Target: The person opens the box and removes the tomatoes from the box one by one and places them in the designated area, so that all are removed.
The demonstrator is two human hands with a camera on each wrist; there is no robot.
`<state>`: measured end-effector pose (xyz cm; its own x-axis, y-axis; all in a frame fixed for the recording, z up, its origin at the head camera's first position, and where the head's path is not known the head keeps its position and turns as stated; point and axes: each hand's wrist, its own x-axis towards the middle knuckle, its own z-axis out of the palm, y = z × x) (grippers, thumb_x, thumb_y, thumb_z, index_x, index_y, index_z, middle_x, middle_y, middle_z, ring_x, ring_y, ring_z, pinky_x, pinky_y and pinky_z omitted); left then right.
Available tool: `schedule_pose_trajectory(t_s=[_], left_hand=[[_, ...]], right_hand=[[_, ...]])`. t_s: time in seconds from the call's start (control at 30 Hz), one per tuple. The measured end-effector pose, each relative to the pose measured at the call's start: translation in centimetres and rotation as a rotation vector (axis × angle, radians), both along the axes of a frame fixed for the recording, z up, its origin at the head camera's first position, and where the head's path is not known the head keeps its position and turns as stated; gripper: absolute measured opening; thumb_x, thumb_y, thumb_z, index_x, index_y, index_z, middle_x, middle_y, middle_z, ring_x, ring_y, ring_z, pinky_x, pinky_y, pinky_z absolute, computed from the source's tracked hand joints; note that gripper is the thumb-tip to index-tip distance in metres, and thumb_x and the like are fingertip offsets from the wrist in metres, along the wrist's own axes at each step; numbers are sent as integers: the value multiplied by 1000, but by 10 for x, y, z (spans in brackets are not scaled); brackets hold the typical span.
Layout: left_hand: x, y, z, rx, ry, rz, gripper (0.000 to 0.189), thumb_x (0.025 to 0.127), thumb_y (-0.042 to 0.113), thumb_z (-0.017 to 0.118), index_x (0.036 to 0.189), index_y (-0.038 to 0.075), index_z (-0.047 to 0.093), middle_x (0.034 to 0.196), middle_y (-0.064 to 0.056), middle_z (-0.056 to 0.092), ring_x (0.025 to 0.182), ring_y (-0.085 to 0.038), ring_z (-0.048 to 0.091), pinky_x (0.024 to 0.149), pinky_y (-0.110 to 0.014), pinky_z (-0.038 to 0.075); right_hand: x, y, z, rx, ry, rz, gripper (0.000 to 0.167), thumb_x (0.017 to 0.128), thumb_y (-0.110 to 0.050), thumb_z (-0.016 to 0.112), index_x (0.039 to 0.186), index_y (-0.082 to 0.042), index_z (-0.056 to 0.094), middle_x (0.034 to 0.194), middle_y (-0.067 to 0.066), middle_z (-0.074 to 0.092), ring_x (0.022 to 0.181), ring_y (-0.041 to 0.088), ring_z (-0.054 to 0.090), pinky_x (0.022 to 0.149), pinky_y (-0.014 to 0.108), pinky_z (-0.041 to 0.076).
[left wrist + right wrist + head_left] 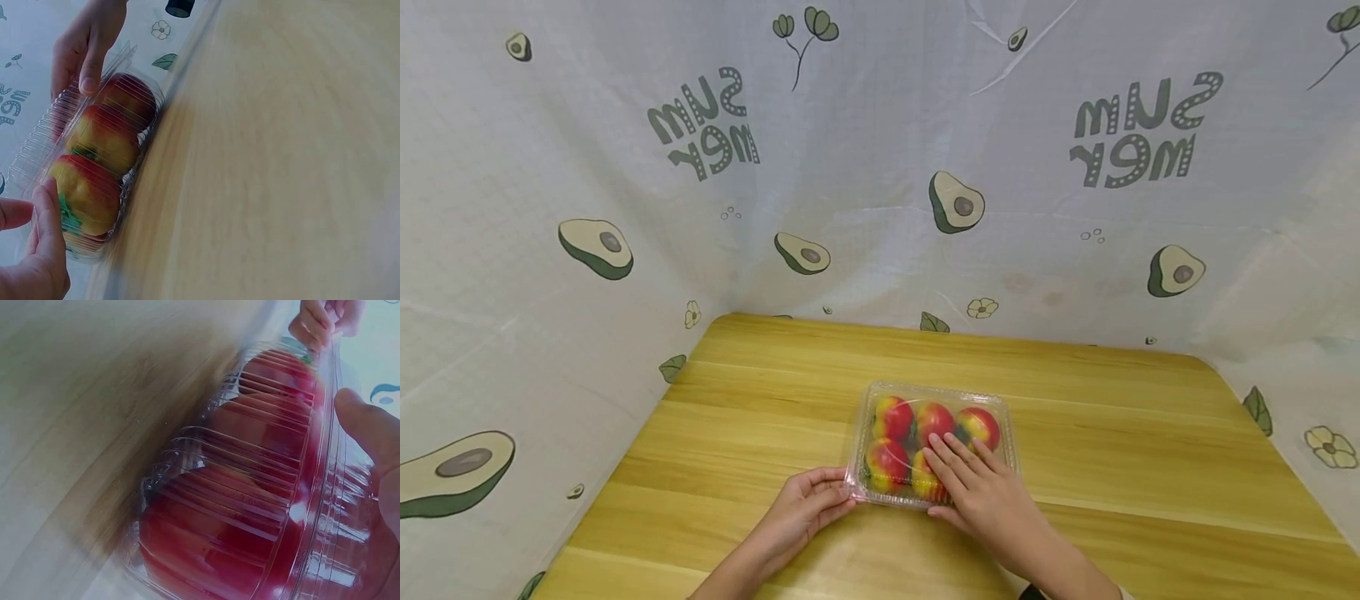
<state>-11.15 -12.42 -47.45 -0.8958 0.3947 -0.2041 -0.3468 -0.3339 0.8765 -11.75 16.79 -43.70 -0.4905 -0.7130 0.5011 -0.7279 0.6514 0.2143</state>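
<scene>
A clear plastic clamshell box (936, 389) with its lid down lies on the wooden table, holding several red-and-yellow fruits (892, 418). Green leafy bits (70, 215) show on one fruit; their exact kind is unclear. At the box's near left corner, my left hand (808, 508) pinches the rim between thumb and fingers. My right hand (985, 492) rests on the lid's right half with fingers straight and spread, its thumb by the near edge. It hides part of the near right fruits.
The wooden table (760, 392) extends around the box on all sides. Behind and beside it hangs a pale curtain (880, 167) printed with avocados and lettering. A small dark object (180, 7) shows at the top of the left wrist view.
</scene>
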Motion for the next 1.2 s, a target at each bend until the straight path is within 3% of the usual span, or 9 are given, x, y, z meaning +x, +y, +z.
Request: schedule_pose_trajectory(t_s=[0.1, 0.2, 0.37, 0.6, 0.83, 1.03, 1.1, 1.2], left_hand=[[0, 0, 0, -11, -4, 9, 43, 96, -5, 55, 133, -22, 40, 110, -15, 65, 102, -23, 67, 95, -30, 52], [-1, 1, 0, -27, -2, 21, 43, 95, -6, 56, 132, -22, 42, 109, -15, 66, 101, -22, 68, 93, -29, 53], [-1, 2, 1, -45, 3, 31, 39, 94, -6, 56, 128, -23, 45, 104, -14, 67, 97, -20, 69, 90, -27, 54], [0, 3, 3, -64, -2, 42, 37, 94, -7, 56, 126, -23, 48, 102, -14, 68, 94, -21, 70, 89, -27, 55], [1, 5, 3, -77, -12, 87, 34, 94, -5, 60, 123, -23, 52, 99, -15, 70, 91, -20, 71, 88, -30, 56], [2, 8, 4, -84, -22, 110, 31, 94, -6, 59, 121, -22, 54, 98, -16, 71, 89, -20, 72, 86, -29, 57], [3, 8, 5, -86, -23, 113, 32, 94, -7, 59, 121, -23, 53, 98, -17, 71, 88, -20, 72, 85, -29, 57], [3, 9, 5, -89, -26, 116, 32, 94, -7, 59, 121, -23, 53, 99, -18, 71, 89, -21, 72, 85, -30, 57]], right_hand=[[-2, 0, -6, -8, 73, 17, 70, 107, -52, 22, 131, -1, 62, 134, 16, 60, 122, 30, 59, 106, 50, 42], [-3, -2, -6, -14, 126, 27, 69, 109, -49, 18, 128, 0, 63, 132, 17, 62, 119, 31, 61, 106, 50, 42], [-4, -5, -6, -3, 184, 29, 68, 110, -44, 16, 123, 1, 65, 126, 18, 64, 113, 31, 64, 91, 51, 54], [-3, -6, -9, 22, 194, 14, 67, 110, -42, 15, 122, 1, 65, 126, 19, 65, 113, 32, 64, 88, 52, 55], [0, -10, -8, 37, 184, 5, 67, 110, -37, 12, 124, 4, 63, 129, 22, 62, 120, 35, 59, 98, 54, 49], [1, -10, -8, 56, 166, -13, 71, 109, -36, 7, 124, 5, 63, 129, 23, 61, 118, 35, 60, 94, 55, 51], [1, -10, -9, 55, 173, -14, 70, 109, -36, 8, 125, 5, 63, 130, 23, 61, 126, 36, 54, 98, 56, 48], [0, -10, -12, 50, 194, -7, 67, 110, -36, 11, 125, 4, 63, 129, 23, 61, 141, 34, 32, 108, 57, 36]])
